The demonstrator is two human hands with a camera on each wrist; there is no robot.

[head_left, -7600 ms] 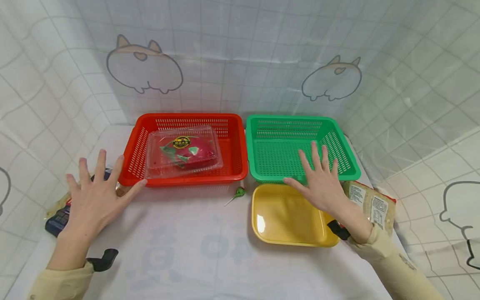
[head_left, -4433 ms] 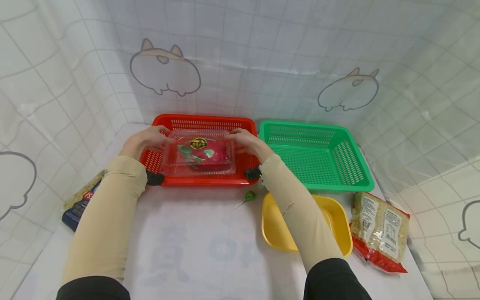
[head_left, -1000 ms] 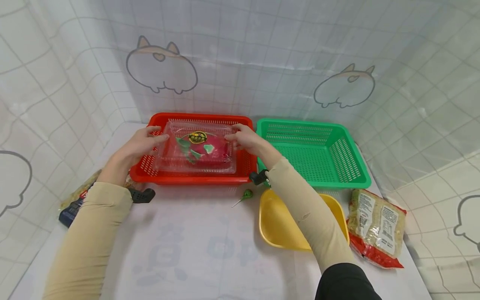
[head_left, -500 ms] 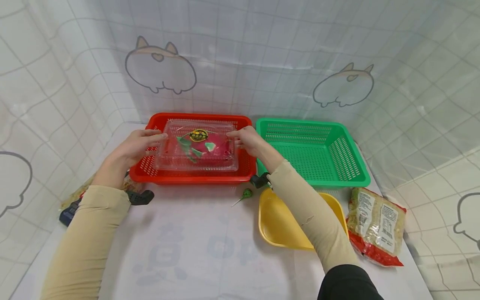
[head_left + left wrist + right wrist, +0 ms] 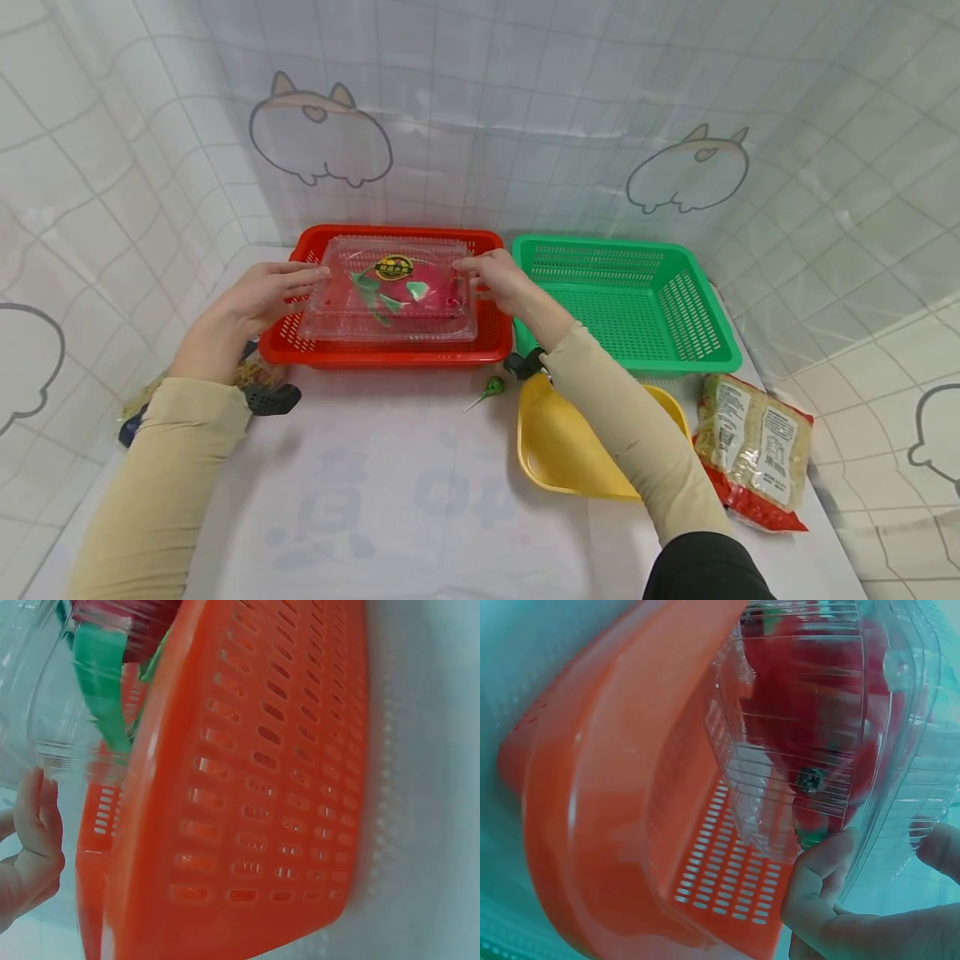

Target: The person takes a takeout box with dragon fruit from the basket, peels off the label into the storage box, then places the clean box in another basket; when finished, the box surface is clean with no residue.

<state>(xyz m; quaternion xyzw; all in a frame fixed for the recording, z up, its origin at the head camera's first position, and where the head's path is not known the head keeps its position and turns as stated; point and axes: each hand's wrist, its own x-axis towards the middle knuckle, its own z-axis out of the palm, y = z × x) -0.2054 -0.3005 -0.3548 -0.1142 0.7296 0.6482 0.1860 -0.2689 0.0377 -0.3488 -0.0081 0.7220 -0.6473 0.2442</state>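
In the head view a clear plastic box (image 5: 390, 325) holding a pink dragon fruit (image 5: 431, 287) with green tips sits in the red basket (image 5: 405, 358). My left hand (image 5: 258, 300) has its fingers extended against the box's left side; the left wrist view shows its fingertips (image 5: 45, 780) touching the ridged plastic. At the opposite end, my right hand (image 5: 502, 283) pinches the box's edge, with fingers and thumb on either side in the right wrist view. Whether the lid is fully closed cannot be told.
A green basket (image 5: 622, 364) stands right of the red one. Before it are a yellow tray (image 5: 555, 483) and a red-ended food bag (image 5: 757, 442). A green lollipop (image 5: 494, 386) lies between. More packages (image 5: 258, 375) lie partly behind the left arm.
My hands have gone from spread above the table to the box's two ends. Over the last second, the box's upper part shifts slightly up and left in view.
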